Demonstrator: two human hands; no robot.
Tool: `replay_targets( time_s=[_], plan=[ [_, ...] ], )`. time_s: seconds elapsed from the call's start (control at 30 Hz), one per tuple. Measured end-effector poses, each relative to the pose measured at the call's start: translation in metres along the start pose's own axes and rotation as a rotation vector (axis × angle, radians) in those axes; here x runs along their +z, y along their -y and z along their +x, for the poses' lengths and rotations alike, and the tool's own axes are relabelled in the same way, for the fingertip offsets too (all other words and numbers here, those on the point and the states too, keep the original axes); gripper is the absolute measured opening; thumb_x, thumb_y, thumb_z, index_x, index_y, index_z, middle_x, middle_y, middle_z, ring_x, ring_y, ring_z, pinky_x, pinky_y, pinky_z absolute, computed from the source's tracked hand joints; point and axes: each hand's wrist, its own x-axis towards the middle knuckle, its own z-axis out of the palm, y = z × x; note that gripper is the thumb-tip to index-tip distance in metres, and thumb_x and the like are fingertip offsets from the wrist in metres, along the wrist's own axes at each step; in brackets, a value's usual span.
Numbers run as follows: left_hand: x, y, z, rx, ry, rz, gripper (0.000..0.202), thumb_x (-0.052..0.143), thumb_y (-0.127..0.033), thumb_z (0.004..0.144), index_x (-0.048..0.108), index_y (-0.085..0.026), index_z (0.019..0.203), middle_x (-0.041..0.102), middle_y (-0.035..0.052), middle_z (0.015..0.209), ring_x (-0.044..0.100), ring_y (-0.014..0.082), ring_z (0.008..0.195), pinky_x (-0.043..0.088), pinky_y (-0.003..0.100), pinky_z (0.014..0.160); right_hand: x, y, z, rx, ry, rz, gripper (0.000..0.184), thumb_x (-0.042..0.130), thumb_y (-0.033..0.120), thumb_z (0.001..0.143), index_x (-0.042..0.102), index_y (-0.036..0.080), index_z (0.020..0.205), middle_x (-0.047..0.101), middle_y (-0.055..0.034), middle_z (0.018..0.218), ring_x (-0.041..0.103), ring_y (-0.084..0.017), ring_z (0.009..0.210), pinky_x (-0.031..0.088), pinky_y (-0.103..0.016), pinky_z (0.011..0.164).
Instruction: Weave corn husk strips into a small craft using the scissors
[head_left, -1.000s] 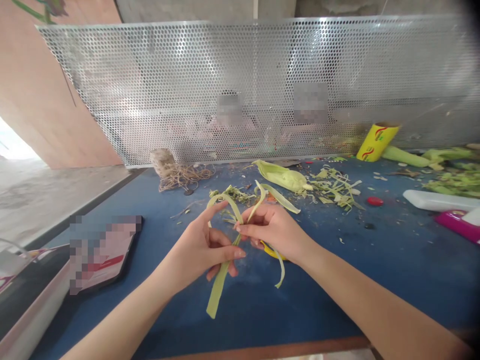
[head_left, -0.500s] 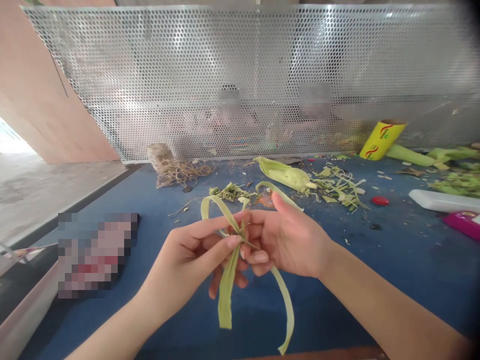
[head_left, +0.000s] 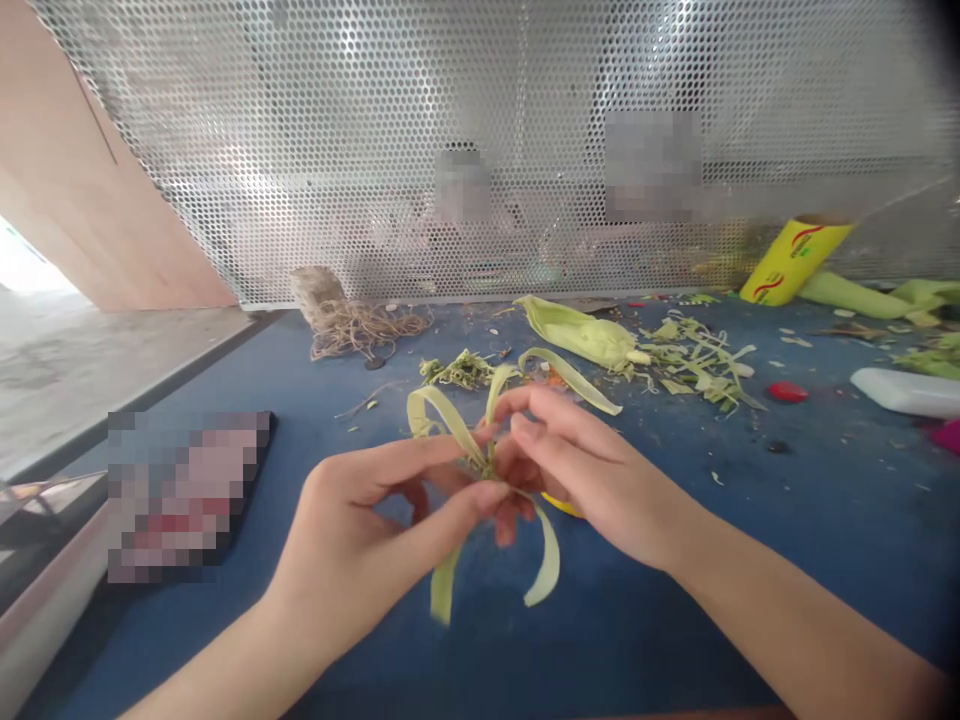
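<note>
My left hand (head_left: 375, 520) and my right hand (head_left: 585, 465) meet over the blue table (head_left: 750, 560), both pinched on pale green corn husk strips (head_left: 442, 415). The strips loop upward behind my fingers and two loose ends hang down below my hands. A small yellow object (head_left: 562, 504) peeks out under my right hand; I cannot make out what it is.
A husked corn ear (head_left: 581, 335) and husk scraps (head_left: 697, 362) lie behind my hands. A tangle of twine (head_left: 360, 328) sits at the back left, a yellow cylinder (head_left: 791, 262) at the back right. A perforated metal screen (head_left: 480, 120) closes the far edge; a dark device (head_left: 187, 490) lies left.
My hands have closed in on each other and the strips' hanging ends have been drawn up shorter. The view has tilted slightly downward.
</note>
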Motion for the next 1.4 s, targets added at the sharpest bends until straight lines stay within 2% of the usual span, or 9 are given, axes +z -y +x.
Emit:
replay_targets(
  time_s=[0.1,0.3,0.43,0.57,0.8,0.93,1.1,1.2,1.4],
  plan=[
    [0.004,0.004,0.002,0.018,-0.004,0.09,0.009,0.066,-0.025,0.067,0.066,-0.018,0.061,0.063,-0.004,0.049,0.053,0.0082,0.047,0.04,0.016,0.045,0.004,-0.003,0.0,-0.041,-0.12,-0.199,0.009,0.036,0.031,0.09,0.036,0.022,0.086,0.056,0.0028,0.07,0.06,-0.011,0.057,0.045,-0.026,0.057],
    [0.011,0.021,0.005,-0.044,-0.168,0.061,0.022,0.07,-0.029,0.062,0.059,-0.018,0.078,0.067,-0.0022,0.057,0.054,0.0099,0.047,0.042,0.02,0.048,-0.001,-0.013,0.004,-0.096,-0.214,-0.411,0.013,0.034,0.038,0.088,0.034,0.025,0.087,0.051,0.0048,0.059,0.059,-0.014,0.045,0.038,-0.023,0.04],
    [0.015,0.024,0.008,-0.086,-0.051,-0.012,0.017,0.066,-0.03,0.066,0.058,-0.017,0.076,0.065,-0.0015,0.056,0.055,0.0111,0.046,0.043,0.021,0.046,-0.007,-0.012,0.004,-0.158,-0.238,-0.665,0.014,0.035,0.038,0.088,0.038,0.024,0.084,0.051,0.003,0.059,0.054,-0.012,0.04,0.035,-0.024,0.04],
    [0.015,0.023,0.01,-0.029,0.013,0.056,0.013,0.061,-0.029,0.071,0.064,-0.017,0.067,0.065,-0.0002,0.059,0.054,0.0099,0.045,0.042,0.02,0.045,-0.009,-0.006,0.001,-0.175,-0.279,-0.887,0.017,0.034,0.038,0.087,0.039,0.023,0.082,0.053,0.0008,0.062,0.05,-0.011,0.042,0.03,-0.025,0.044],
    [0.009,0.026,0.011,0.086,-0.116,0.214,0.014,0.06,-0.025,0.071,0.069,-0.018,0.079,0.066,0.0005,0.062,0.056,0.0098,0.047,0.045,0.019,0.048,-0.01,-0.001,0.0,-0.37,-0.478,-1.336,0.025,0.036,0.037,0.085,0.041,0.021,0.066,0.04,0.0009,0.047,0.035,-0.011,0.04,0.017,-0.025,0.045],
    [0.009,0.025,0.013,0.076,-0.088,0.169,0.013,0.063,-0.025,0.069,0.069,-0.018,0.078,0.063,-0.0011,0.054,0.054,0.0087,0.041,0.044,0.019,0.046,-0.013,0.0,0.0,-0.378,-0.415,-1.236,0.028,0.034,0.035,0.087,0.041,0.021,0.064,0.046,0.001,0.047,0.044,-0.012,0.044,0.025,-0.025,0.049],
    [0.013,0.023,0.014,-0.091,0.032,-0.116,0.011,0.06,-0.023,0.07,0.065,-0.015,0.075,0.065,0.0009,0.062,0.054,0.0093,0.042,0.046,0.021,0.046,-0.014,-0.003,0.003,-0.263,-0.342,-0.749,0.035,0.033,0.038,0.088,0.04,0.02,0.06,0.048,0.0045,0.04,0.048,-0.009,0.037,0.037,-0.023,0.049],
    [0.012,0.023,0.015,-0.185,0.119,-0.237,0.009,0.063,-0.023,0.068,0.065,-0.015,0.071,0.065,0.0005,0.062,0.054,0.009,0.044,0.047,0.021,0.049,-0.015,-0.002,0.004,-0.194,-0.319,-0.539,0.035,0.036,0.04,0.086,0.041,0.02,0.058,0.046,0.0055,0.035,0.046,-0.008,0.031,0.036,-0.022,0.042],
    [0.01,0.023,0.019,-0.243,0.138,-0.393,0.014,0.065,-0.027,0.068,0.067,-0.014,0.073,0.066,0.0026,0.061,0.049,0.0066,0.043,0.039,0.018,0.043,-0.017,-0.002,0.008,-0.219,-0.323,-0.404,0.032,0.04,0.041,0.084,0.043,0.019,0.061,0.046,0.0059,0.04,0.044,-0.007,0.032,0.035,-0.021,0.04]
  ],
)
